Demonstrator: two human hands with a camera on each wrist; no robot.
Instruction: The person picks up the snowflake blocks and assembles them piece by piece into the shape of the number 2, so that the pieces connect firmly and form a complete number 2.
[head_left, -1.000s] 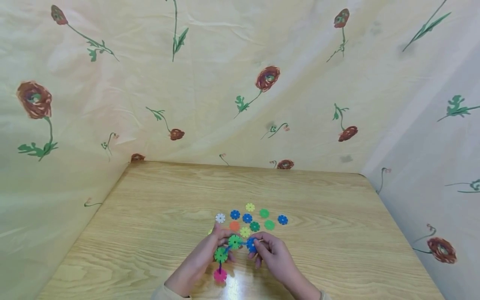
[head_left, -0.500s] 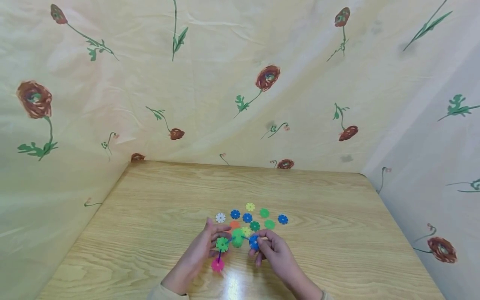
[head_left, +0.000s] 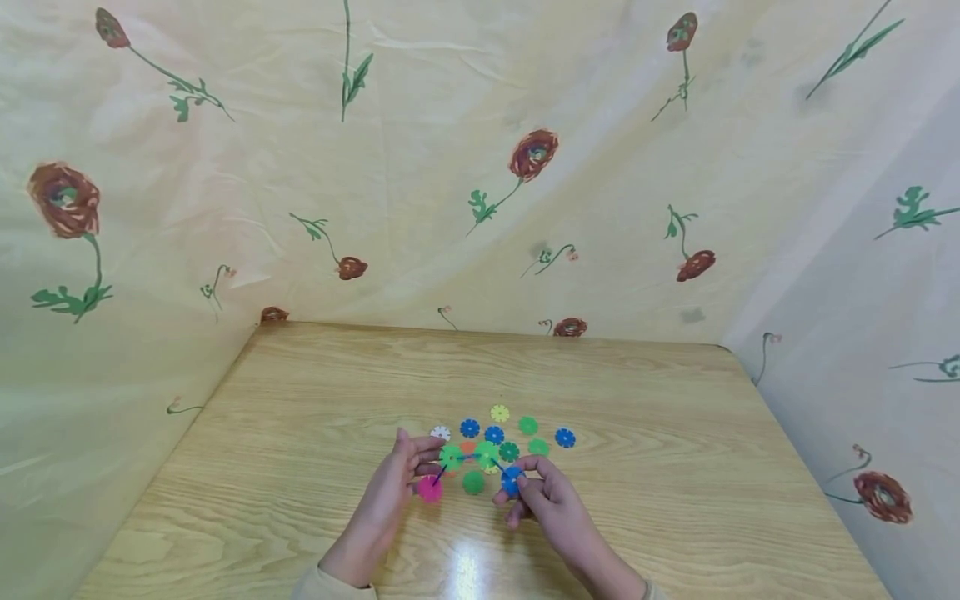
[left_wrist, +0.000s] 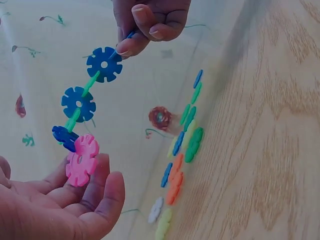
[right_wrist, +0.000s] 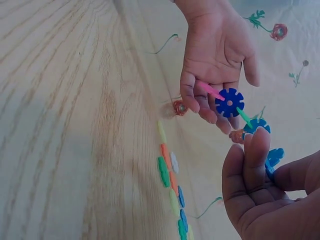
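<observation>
Chain (head_left: pixel 487 454) of slotted plastic discs is up off the table, strung btwn the two hands over the near-middle part. Pink disc (head_left: pixel 430 489) at its left end, blue end disc (head_left: pixel 512 481) at its right. Btwn them, from the head: two green discs (head_left: pixel 452 457) w/ thin dark links, which the left wrist view shows to be blue discs (left_wrist: pixel 78 104) turned edge-on (greens go edge-on there instead).

Right hand (head_left: pixel 551 496) pinches the blue end disc btwn thumb & fingers; fingertips cover pt of it. Left hand (head_left: pixel 393 479) has fingers loosely extended, pink disc lying against them, thumb apart from it; how firmly they touch, can't tell.

Loose discs lie flat on the table just beyond & under the chain. Green loose disc (head_left: pixel 473 482) is nearest, in plain sight. Orange disc (head_left: pixel 468 447) is partly behind the chain, yellow disc (head_left: pixel 491 469) mostly hidden by it. White disc (head_left: pixel 441 432) is at far left of the group, its near edge cut by the left hand's fingers. Pale yellow disc (left_wrist: pixel 163 224) shows only from the wrists; from the head the left hand blocks that spot. Far right, one blue loose disc (head_left: pixel 566 437) sits a bit apart.

Wood-grain table (head_left: pixel 675 433), glare near the front edge, near side out of frame. Flowered cloth (head_left: pixel 420 167) behind & at both sides, cropped at top. Sleeves (head_left: pixel 330 586) barely in, cut off at bottom.
</observation>
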